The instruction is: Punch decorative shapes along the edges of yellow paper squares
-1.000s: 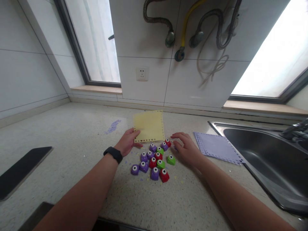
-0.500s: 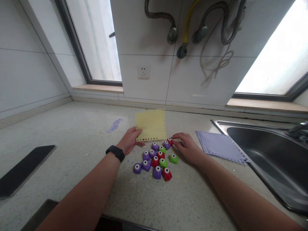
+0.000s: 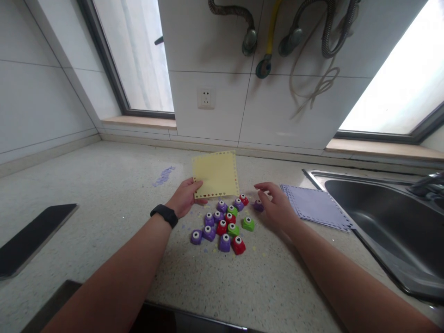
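Observation:
A sheet of yellow paper (image 3: 215, 175) is pinched at its lower left corner by my left hand (image 3: 183, 196), thumb on top. Small shapes are punched along the sheet's edges. My right hand (image 3: 275, 201) holds nothing, its fingers apart and partly curled, close beside a purple craft punch (image 3: 258, 205). I cannot tell whether they touch. Several more punches lie below the paper, among them a red punch (image 3: 243, 200), a green punch (image 3: 248, 224) and a purple punch (image 3: 225, 243). White tops with dark shapes show on them.
A stack of punched lilac paper (image 3: 317, 208) lies right of my right hand, by the steel sink (image 3: 388, 222). Purple paper bits (image 3: 164, 176) are scattered at the back left. A dark flat slab (image 3: 34, 238) rests at the far left of the counter (image 3: 284, 286).
My right hand has drawn back to the right from the red punch, and the purple punch beside it shows more clearly. My left hand still grips the yellow paper. The view has shifted slightly.

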The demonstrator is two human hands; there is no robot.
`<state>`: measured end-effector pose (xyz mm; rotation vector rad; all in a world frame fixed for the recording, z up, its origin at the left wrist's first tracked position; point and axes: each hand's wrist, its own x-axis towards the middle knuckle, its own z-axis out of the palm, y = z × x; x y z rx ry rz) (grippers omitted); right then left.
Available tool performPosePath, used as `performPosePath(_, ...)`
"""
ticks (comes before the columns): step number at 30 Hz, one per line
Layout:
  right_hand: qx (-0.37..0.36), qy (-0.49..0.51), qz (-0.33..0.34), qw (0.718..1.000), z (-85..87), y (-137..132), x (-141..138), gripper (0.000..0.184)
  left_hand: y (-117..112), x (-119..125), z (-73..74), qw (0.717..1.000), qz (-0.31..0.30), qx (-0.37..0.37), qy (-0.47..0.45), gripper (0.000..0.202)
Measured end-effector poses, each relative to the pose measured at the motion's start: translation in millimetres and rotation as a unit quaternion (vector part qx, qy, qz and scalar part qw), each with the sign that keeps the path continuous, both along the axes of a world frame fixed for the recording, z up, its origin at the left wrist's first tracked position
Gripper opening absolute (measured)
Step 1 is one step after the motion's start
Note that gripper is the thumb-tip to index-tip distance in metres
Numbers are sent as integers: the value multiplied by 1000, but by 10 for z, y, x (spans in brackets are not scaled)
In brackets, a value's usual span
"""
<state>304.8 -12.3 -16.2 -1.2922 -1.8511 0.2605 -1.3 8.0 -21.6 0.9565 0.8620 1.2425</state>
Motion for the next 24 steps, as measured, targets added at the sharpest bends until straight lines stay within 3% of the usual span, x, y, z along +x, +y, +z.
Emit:
performPosePath(4, 39, 86, -51, 994, 41, -3, 2, 18, 20, -21, 0, 1000, 19, 2, -11, 27)
performPosePath(9, 117, 104, -37, 987, 100, -74, -25, 16, 25, -51, 25, 998, 54, 5, -15, 29)
performPosePath(15, 150, -25, 81, 985, 244, -243, -87, 11, 29, -64, 33, 997, 71, 12, -11, 27)
performPosePath(19, 117, -103, 179, 971, 301, -338, -176, 11, 37, -66, 22, 997, 70, 13, -7, 26)
performPosePath(24, 81, -175, 239, 952, 325, -427, -282, 13, 34, -60, 30, 997, 76, 18, -8, 25)
